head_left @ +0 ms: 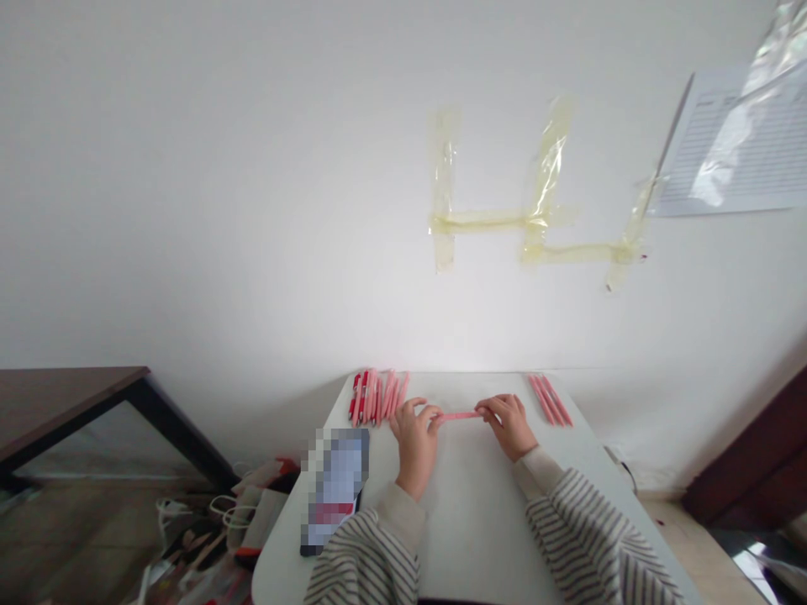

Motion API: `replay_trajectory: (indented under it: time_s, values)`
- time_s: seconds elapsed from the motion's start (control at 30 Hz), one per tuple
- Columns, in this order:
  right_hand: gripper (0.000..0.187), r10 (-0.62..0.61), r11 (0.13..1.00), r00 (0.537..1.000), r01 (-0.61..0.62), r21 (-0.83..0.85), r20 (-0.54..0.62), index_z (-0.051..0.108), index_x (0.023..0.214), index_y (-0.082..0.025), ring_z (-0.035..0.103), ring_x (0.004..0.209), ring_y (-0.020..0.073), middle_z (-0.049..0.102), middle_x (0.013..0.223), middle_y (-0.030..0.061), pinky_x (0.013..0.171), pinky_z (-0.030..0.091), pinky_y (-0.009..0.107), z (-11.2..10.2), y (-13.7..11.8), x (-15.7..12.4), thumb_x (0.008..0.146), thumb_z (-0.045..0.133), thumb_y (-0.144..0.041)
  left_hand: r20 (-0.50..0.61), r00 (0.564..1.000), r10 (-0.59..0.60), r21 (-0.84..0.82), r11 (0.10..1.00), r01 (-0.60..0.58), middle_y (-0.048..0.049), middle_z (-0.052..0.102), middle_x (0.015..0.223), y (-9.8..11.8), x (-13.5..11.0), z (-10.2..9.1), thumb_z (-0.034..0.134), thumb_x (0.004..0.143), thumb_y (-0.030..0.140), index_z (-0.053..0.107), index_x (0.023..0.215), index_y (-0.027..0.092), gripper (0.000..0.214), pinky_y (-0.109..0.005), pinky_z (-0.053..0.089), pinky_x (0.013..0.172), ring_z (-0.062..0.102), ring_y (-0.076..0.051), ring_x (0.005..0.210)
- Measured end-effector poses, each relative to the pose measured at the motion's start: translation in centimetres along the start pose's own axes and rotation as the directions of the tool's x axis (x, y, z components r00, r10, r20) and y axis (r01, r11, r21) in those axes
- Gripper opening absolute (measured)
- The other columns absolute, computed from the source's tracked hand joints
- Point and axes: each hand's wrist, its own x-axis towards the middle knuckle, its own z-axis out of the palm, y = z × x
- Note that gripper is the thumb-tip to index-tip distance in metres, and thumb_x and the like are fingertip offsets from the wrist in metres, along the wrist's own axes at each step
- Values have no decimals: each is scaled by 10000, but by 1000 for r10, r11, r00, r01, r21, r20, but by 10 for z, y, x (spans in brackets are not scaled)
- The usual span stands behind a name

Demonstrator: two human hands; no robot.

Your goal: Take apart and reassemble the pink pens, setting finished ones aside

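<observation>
A slim pink pen (460,416) is held level above the white table (476,512), one end in each hand. My left hand (417,441) pinches its left end between thumb and fingertips. At the other end, my right hand (509,424) closes its fingers on the pen. Left of my left hand lies a row of several pink pens (389,395), with a few red pens (356,399) at its far left. Beyond my right hand is a small group of pink pens (551,400), lying slanted side by side.
A phone (340,479) with a blurred screen lies at the table's left, near my left sleeve. The white wall (252,210) with yellowed tape (485,220) rises behind the table. Bags and clutter (214,529) cover the floor at left, beside a brown desk (69,403).
</observation>
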Motion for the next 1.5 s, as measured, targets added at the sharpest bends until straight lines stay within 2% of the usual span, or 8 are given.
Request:
replay_trajectory:
  time_s: [0.17, 0.3, 0.4, 0.6, 0.9, 1.1, 1.27, 1.5]
  values:
    - [317, 34, 999, 999, -35, 26, 31, 729, 1016, -324, 607, 1053, 251, 753, 870, 27, 1075, 348, 540, -1, -1, -1, 1026, 437, -447, -8, 1000, -7, 16, 1000, 8, -49, 630, 1177, 1, 0, -1, 722, 860, 275, 782, 902, 308, 80, -513, 363, 1086, 539, -259, 1200]
    - [275, 18, 1000, 1000, -19, 14, 15, 697, 1125, -319, 588, 1120, 280, 760, 1026, 53, 1120, 294, 599, -3, -2, -2, 937, 602, -495, -19, 999, -29, 36, 999, 30, -45, 636, 1180, 1, 0, -2, 694, 882, 278, 783, 917, 311, 102, -509, 347, 1089, 541, -261, 1200]
    - [296, -9, 1000, 1000, 9, -4, 7, 669, 1180, -306, 592, 1104, 278, 758, 1042, 53, 1100, 334, 577, -4, -1, -2, 902, 662, -408, -30, 999, -36, 50, 998, 37, -44, 642, 1179, -1, 0, -1, 688, 884, 275, 784, 916, 309, 107, -506, 341, 1078, 538, -266, 1195]
    - [198, -45, 996, 998, 42, -84, -34, 717, 1097, -335, 604, 1079, 270, 755, 1001, 35, 1081, 349, 553, -6, 0, -1, 949, 616, -418, -43, 999, -24, 65, 997, 27, -38, 653, 1164, -3, 0, 0, 693, 881, 275, 782, 908, 312, 100, -480, 365, 1040, 546, -260, 1168]
    - [273, -11, 995, 998, 5, -100, -62, 758, 1042, -338, 621, 1022, 244, 717, 1005, 47, 1104, 319, 570, -3, 1, -1, 987, 543, -496, -32, 999, -31, 13, 999, 32, -40, 645, 1142, 0, 1, -2, 727, 856, 310, 788, 885, 318, 68, -466, 350, 1048, 536, -259, 1153]
    - [300, 24, 999, 998, -26, -38, -49, 710, 1133, -310, 615, 1061, 259, 714, 976, 49, 1146, 262, 626, -4, -3, -1, 994, 517, -493, -12, 999, -33, 17, 999, 34, -35, 647, 1144, 0, 0, -2, 715, 858, 296, 786, 891, 319, 81, -474, 330, 1057, 523, -264, 1168]
    - [316, -17, 998, 999, 13, -64, -50, 687, 1180, -323, 599, 1077, 273, 726, 996, 45, 1127, 300, 600, -6, -5, -2, 932, 613, -505, -19, 999, -39, 56, 998, 40, -41, 653, 1149, -1, 0, -1, 667, 890, 270, 775, 910, 308, 115, -481, 342, 1048, 523, -268, 1174]
    - [234, -69, 994, 995, 63, -93, -69, 736, 1035, -333, 594, 1009, 254, 718, 931, 41, 1018, 394, 497, -7, -3, -1, 974, 562, -478, -4, 999, -54, 52, 997, 54, -43, 651, 1153, 0, 0, -2, 669, 886, 262, 773, 924, 309, 120, -480, 345, 1044, 524, -270, 1168]
